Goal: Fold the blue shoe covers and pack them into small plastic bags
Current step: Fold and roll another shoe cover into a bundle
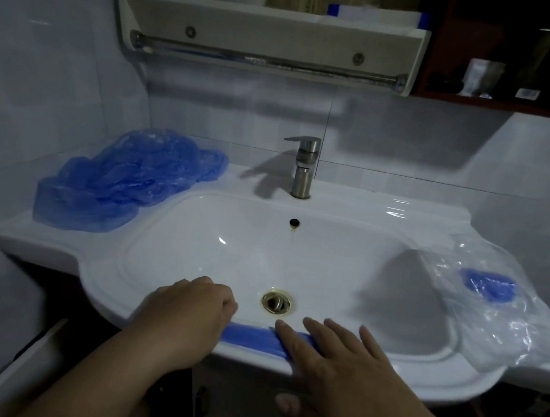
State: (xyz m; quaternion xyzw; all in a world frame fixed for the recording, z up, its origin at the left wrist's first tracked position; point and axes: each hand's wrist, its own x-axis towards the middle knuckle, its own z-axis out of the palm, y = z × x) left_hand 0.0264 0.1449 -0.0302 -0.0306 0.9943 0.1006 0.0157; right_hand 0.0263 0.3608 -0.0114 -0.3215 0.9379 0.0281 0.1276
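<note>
A blue shoe cover point(253, 338), folded into a narrow strip, lies along the front rim of the white sink point(387, 207). My left hand point(186, 314) curls over the strip's left end, fingers bent down on it. Flat, with fingers spread, my right hand point(335, 362) presses on the strip's right end. A loose pile of blue shoe covers point(126, 181) rests on the counter at the back left. On the right counter lies a clear plastic bag point(501, 316) with a folded blue shoe cover point(487, 285) inside.
A steel faucet point(304, 167) stands behind the basin, and a brass drain plug point(276, 302) sits just beyond my hands. A towel rail and shelf point(269, 39) hang on the tiled wall above. A dark cabinet point(504, 52) is at the upper right.
</note>
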